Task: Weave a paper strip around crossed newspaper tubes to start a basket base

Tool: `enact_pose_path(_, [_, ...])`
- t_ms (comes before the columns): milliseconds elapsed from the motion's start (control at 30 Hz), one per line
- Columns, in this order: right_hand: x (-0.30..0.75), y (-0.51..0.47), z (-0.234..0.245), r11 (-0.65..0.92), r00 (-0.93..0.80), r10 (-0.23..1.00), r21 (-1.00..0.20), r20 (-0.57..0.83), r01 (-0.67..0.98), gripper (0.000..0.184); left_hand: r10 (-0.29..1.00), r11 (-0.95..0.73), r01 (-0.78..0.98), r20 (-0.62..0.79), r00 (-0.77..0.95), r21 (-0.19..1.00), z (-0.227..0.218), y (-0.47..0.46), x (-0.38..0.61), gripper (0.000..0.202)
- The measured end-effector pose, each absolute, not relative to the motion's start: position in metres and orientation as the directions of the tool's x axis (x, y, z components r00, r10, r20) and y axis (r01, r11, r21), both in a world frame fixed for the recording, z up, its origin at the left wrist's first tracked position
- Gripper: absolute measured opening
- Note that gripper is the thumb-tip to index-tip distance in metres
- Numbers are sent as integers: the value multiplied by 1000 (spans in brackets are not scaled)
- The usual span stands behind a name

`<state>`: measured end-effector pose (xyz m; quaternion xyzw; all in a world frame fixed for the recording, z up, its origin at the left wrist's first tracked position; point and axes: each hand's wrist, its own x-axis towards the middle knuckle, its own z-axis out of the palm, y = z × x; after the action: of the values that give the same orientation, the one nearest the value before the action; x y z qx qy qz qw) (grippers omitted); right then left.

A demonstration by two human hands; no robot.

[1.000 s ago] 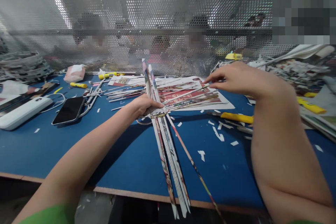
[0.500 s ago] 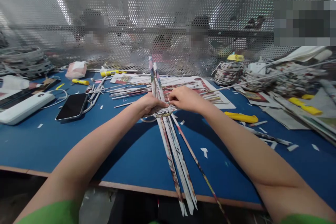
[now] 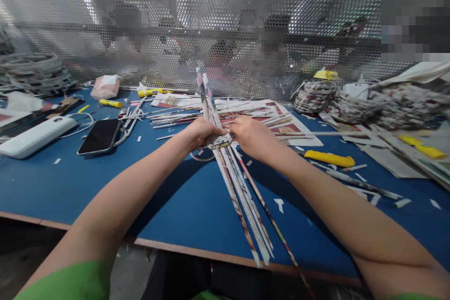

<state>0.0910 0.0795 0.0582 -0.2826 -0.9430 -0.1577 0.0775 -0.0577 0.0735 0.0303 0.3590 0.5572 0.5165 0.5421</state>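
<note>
My left hand (image 3: 201,132) is closed round the crossing of a bundle of rolled paper sticks (image 3: 242,197) that runs from the far mesh down past the table's front edge. My right hand (image 3: 250,137) is closed on the same crossing from the right, pinching a long thin paper stick (image 3: 337,133) that reaches out to the right over the table. Both hands meet at the middle of the bundle, above the blue table (image 3: 183,206).
A pile of loose paper sticks on printed sheets (image 3: 281,126) lies behind the hands. A phone (image 3: 100,136), a white power bank (image 3: 31,137), yellow cutters (image 3: 328,158), woven paper baskets (image 3: 316,96) and paper scraps lie about. A perforated metal screen (image 3: 225,23) closes the far side; people sit behind it.
My right hand came back from the stick pile at the right to the bundle's crossing, bringing a long thin stick with it. My left hand kept its grip.
</note>
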Motion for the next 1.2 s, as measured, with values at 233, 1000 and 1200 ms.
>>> enact_pose_path(233, [87, 82, 47, 767, -757, 601, 82, 256, 637, 28, 961, 190, -149, -215, -174, 970, 28, 80, -65, 15])
enact_pose_path(1000, [84, 97, 29, -2, -402, 901, -928, -164, 373, 21, 952, 178, -155, -210, -222, 972, 12, 93, -73, 13])
enact_pose_path(1200, [77, 98, 24, -257, -473, 812, -937, -342, 235, 20, 958, 147, -174, -184, -219, 974, 12, 92, -69, 17])
